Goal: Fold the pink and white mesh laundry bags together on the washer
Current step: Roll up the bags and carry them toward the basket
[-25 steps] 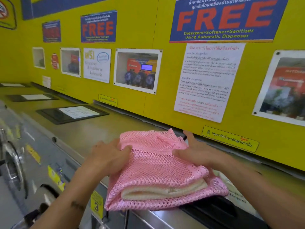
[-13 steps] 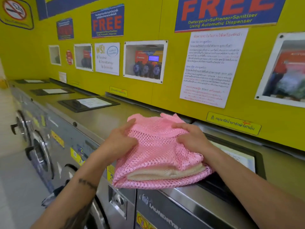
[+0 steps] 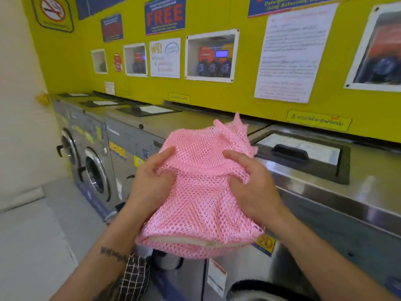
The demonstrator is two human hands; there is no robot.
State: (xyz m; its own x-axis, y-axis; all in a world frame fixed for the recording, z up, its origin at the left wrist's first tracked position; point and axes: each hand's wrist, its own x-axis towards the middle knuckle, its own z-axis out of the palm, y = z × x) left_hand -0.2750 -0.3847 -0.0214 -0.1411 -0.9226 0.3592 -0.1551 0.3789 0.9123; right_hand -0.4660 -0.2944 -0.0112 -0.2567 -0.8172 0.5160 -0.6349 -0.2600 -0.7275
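The pink mesh laundry bag [image 3: 201, 198] is a folded bundle, held up in the air in front of the washer's steel top [image 3: 325, 192]. A strip of the white mesh bag [image 3: 184, 241] shows inside its near open edge. My left hand [image 3: 152, 181] grips the bundle's left side with the thumb on top. My right hand [image 3: 251, 185] grips its right side the same way. A loose pink corner sticks up at the far end of the bundle.
A row of front-loading washers [image 3: 95, 170] runs along the yellow wall [image 3: 217, 98] to the left. A black-framed lid with a handle [image 3: 290, 152] sits on the washer top right of the bundle. A checked cloth [image 3: 134, 276] hangs below my left forearm. Grey floor lies at the lower left.
The bundle has come off the washer top toward me and now hangs past the front edge in both hands. My view has swung down and left.
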